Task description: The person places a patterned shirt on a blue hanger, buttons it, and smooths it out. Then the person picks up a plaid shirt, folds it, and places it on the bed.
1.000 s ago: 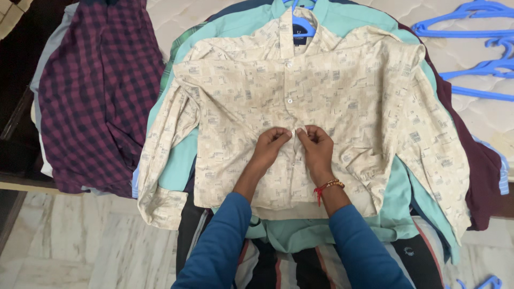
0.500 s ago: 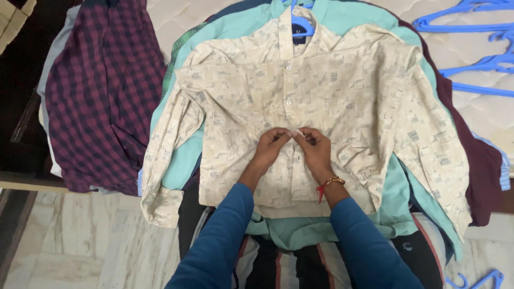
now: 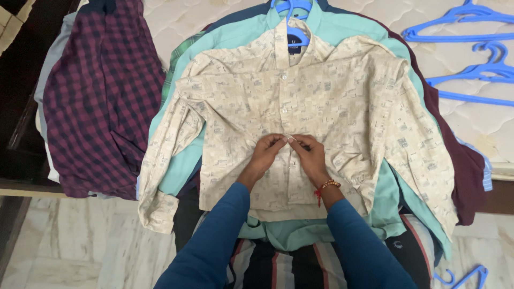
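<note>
Hands, left (image 3: 266, 151) and right (image 3: 309, 152), pinch cream shirt (image 3: 332, 107) placket; plaid shirt (image 3: 101, 96) left, blue hangers (image 3: 466, 59) right.

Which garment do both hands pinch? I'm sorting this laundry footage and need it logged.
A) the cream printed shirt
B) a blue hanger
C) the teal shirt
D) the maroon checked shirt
A: the left hand and right hand meet at the button placket of the cream printed shirt.

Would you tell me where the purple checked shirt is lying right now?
In the head view, the purple checked shirt lies at the far left, on the bed's edge, beside the stacked shirts topped by the cream patterned shirt that both hands are working on.
</note>
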